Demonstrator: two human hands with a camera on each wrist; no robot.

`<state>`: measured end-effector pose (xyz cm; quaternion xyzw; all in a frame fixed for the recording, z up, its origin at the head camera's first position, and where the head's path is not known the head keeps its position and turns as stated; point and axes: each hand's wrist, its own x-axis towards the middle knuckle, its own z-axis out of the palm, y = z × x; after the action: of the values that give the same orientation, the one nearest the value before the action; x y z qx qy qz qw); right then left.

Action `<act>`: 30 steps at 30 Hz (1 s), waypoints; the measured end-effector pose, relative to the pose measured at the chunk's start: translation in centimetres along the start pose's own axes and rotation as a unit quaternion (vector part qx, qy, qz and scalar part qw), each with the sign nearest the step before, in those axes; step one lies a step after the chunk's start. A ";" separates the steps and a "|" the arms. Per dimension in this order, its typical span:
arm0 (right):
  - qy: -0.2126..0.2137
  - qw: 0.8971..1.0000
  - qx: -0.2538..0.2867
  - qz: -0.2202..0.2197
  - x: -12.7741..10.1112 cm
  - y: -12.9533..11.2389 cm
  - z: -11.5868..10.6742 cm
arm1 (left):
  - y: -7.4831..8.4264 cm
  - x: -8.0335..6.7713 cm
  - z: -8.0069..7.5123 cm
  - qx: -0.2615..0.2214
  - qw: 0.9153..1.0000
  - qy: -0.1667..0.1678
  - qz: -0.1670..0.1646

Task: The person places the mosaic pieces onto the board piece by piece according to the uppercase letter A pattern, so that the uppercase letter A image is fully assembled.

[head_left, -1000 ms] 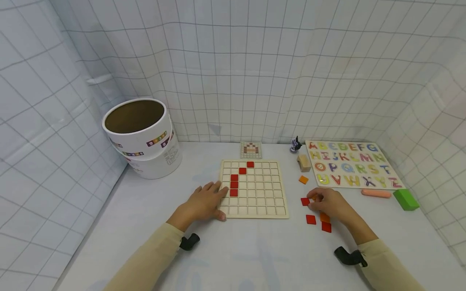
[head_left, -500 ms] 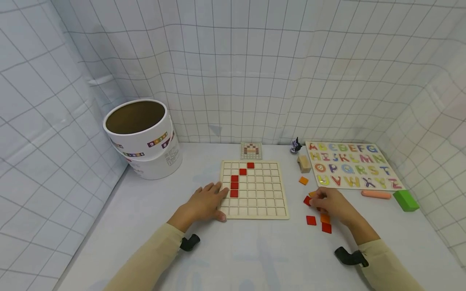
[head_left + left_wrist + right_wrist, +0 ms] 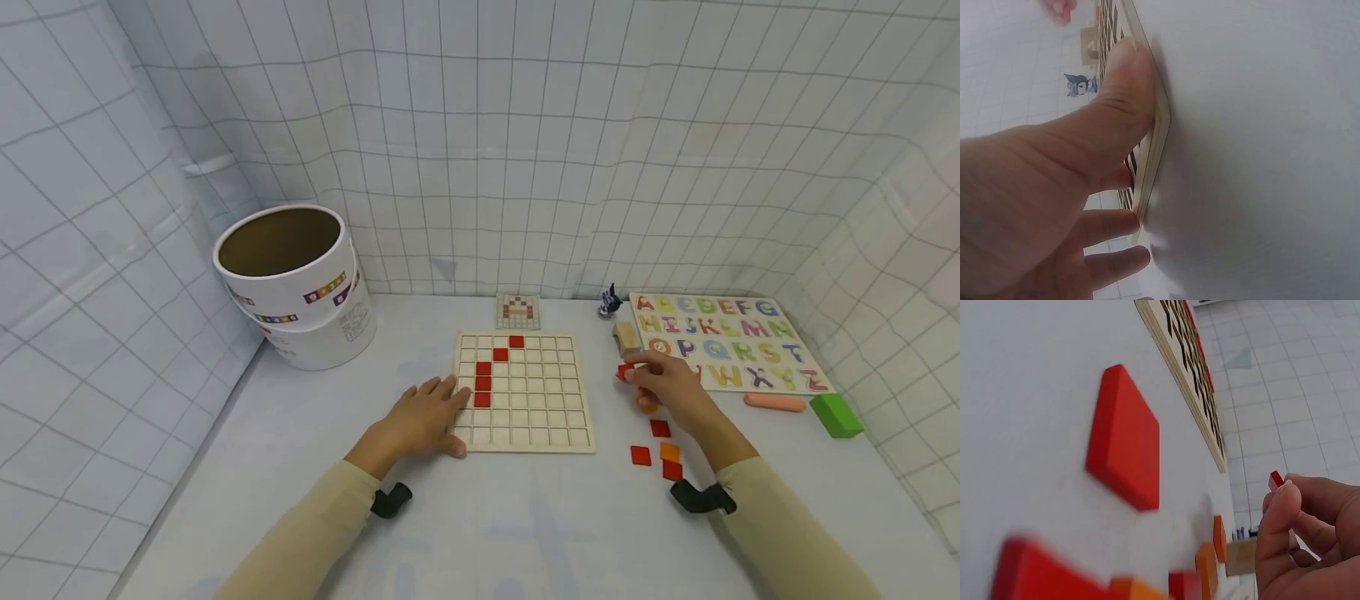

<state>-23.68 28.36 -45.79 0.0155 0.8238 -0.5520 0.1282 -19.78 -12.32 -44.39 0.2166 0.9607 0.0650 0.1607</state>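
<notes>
A wooden grid board (image 3: 522, 389) lies flat on the white table with several red tiles set in its upper left cells. My left hand (image 3: 427, 414) rests flat on the board's left edge; the left wrist view shows its thumb (image 3: 1119, 106) pressed on the board's rim (image 3: 1155, 134). My right hand (image 3: 663, 385) is lifted right of the board and pinches a small red tile (image 3: 624, 372), also seen as a red tile (image 3: 1275, 480) at the fingertips in the right wrist view. Loose red tiles (image 3: 641, 455) and an orange tile (image 3: 670, 452) lie below that hand.
A white cylindrical tub (image 3: 294, 283) stands at the back left. A pattern card (image 3: 517, 311) lies behind the board. An alphabet puzzle (image 3: 726, 340), a wooden block (image 3: 626, 337), a small figurine (image 3: 608, 301), a pink stick (image 3: 774, 402) and a green block (image 3: 835, 413) sit at the right.
My right hand has risen from the loose tiles and moved up and left with a red tile pinched in it. The left hand has stayed on the board.
</notes>
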 end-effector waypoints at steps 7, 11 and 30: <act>-0.036 0.998 0.053 -0.024 4.7 -3.0 5.0 | -0.1 -0.1 0.2 -0.005 1.000 -0.001 -0.002; -0.076 0.995 0.044 -0.039 6.7 -4.2 7.6 | 0.1 0.0 0.3 -0.006 1.000 0.001 -0.001; -0.040 0.973 -0.210 -0.085 8.4 -5.7 10.7 | 0.4 -0.2 -0.4 -0.006 1.000 -0.005 -0.005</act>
<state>-30.65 15.37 -46.40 -0.1041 0.9136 -0.3761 0.1145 -19.60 -12.10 -43.94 0.2110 0.9607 0.0685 0.1668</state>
